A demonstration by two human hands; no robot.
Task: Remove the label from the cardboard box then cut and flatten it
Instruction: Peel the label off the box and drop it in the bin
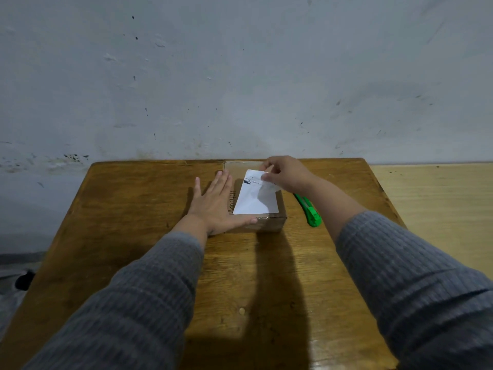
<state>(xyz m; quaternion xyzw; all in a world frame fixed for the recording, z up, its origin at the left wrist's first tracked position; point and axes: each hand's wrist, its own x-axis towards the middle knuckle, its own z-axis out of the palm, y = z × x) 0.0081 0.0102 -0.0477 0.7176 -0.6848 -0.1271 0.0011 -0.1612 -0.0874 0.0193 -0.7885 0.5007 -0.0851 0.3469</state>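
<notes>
A small brown cardboard box [269,222] stands at the far middle of the wooden table [128,214]. A white label [257,200] covers most of its top. My right hand [284,173] pinches the label's far right corner, which is lifted and curled back off the box. My left hand [216,206] lies flat with fingers spread against the box's left side, its thumb along the near edge. A green utility knife [309,210] lies on the table just right of the box, partly hidden by my right forearm.
The table's far edge meets a scuffed grey wall [240,89]. To the right of the table is a pale wooden surface [440,198]. A dark object [25,280] sits on the floor at the left.
</notes>
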